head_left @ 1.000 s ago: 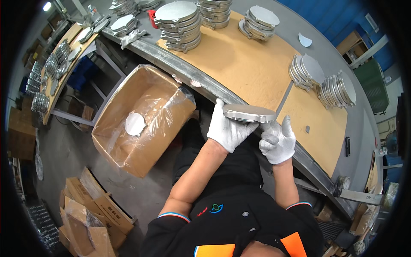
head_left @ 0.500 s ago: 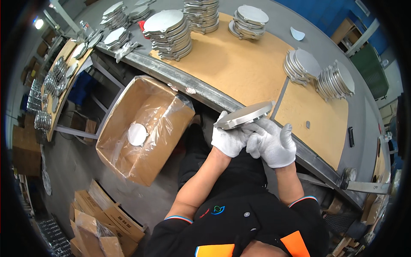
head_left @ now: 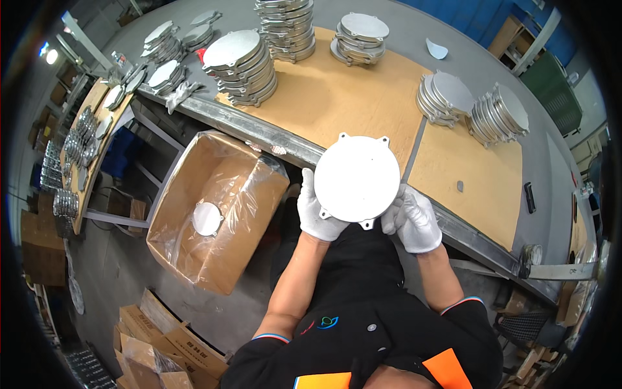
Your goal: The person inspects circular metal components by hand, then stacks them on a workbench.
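Observation:
A round silver metal cover [head_left: 357, 178] with small bolt lugs round its rim faces up in front of my body, by the table's near edge. My left hand [head_left: 319, 214], in a white glove, grips its lower left side, thumb up along the edge and the other fingers hidden beneath. At the lower right rim is my gloved right hand [head_left: 414, 220], fingers curled in; the cover hides part of the fingertips, so I cannot make out whether they grip it. Stacks of similar covers [head_left: 240, 68] stand on the table beyond.
A cardboard box [head_left: 249, 240] lined with clear plastic stands at left, one cover [head_left: 207, 219] inside. Two leaning rows of covers [head_left: 499, 115] sit at right on brown board [head_left: 473, 188], near a black-handled tool [head_left: 530, 198]. Flattened cartons [head_left: 162, 337] lie on the floor.
The cover has turned from nearly edge-on to showing its broad flat face. My left hand has shifted to its left side, and my right hand's fingers have curled in.

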Tool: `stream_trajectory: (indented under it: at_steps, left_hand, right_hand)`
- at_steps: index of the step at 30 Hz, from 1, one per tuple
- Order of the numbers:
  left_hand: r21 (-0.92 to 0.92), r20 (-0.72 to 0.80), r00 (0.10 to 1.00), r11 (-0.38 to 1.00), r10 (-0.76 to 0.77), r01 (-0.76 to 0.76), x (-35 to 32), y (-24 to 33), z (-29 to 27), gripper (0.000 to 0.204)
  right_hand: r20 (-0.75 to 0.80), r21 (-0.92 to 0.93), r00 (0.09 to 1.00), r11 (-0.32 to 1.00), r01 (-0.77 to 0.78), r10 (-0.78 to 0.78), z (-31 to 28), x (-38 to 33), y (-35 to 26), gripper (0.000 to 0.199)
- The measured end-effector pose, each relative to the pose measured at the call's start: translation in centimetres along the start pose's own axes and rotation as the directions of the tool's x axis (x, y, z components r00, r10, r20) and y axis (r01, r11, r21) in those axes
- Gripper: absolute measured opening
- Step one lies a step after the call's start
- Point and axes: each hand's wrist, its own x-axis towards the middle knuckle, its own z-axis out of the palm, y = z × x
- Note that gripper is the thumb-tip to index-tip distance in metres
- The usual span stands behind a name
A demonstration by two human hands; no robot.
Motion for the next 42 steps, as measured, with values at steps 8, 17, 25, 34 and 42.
stream_trajectory:
  at_steps: [8,17,25,34,42]
  left_hand:
    - [0.355,-0.144,0.985,0.934,0.091,-0.034,-0.5,-0.5,2.5,0.071]
    - [0.364,0.015,0.998,0.930,0.053,-0.055,0.7,0.4,0.7,0.072]
    - [0.317,0.101,0.994,0.946,0.040,-0.071,-0.2,0.4,1.4,0.068]
    - [0.308,0.073,0.995,0.947,0.072,-0.091,-0.1,0.5,1.0,0.069]
    - [0.285,0.093,0.992,0.952,0.090,-0.113,0.1,0.6,0.4,0.068]
  right_hand:
    - [-0.306,-0.223,0.947,0.960,-0.167,0.094,-0.2,0.5,0.3,0.062]
    - [0.256,-0.854,0.758,0.228,0.468,-0.599,-2.1,1.1,0.3,0.037]
    - [0.245,-0.910,0.645,0.058,0.411,-0.724,-1.6,1.4,1.3,0.064]
    - [0.079,-0.904,0.722,0.257,0.343,-0.688,-1.3,1.4,1.7,0.071]
    - [0.101,-0.888,0.733,0.271,0.371,-0.673,-0.9,1.6,1.9,0.066]
